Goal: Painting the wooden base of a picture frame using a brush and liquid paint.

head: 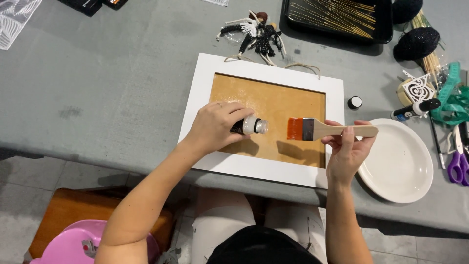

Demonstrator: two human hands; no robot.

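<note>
A wide bare stretch of the grey table (97, 88) lies open on the left, running to its near edge, beyond which a wooden stool (73, 210) and a pink plastic thing (78, 244) sit on the floor. The left hand (215, 128) hovers over the left side of the white frame (205, 88), fingers curled around a small open bottle (250, 126) tipped sideways, its mouth pointing right over the tan panel (273, 102). Just right of the mouth, the right hand (348, 149) pinches the pale handle of a flat brush (322, 130) between thumb and fingers, orange bristles above the panel. The frame's lower edge sits near the table's near edge. Behind the frame lie small doll figures (256, 32) and a black tray (337, 19). A bottle cap (354, 102) sits just right of the frame; a white plate (400, 166) is beside the right hand, purple scissors (458, 164) beyond it.
</note>
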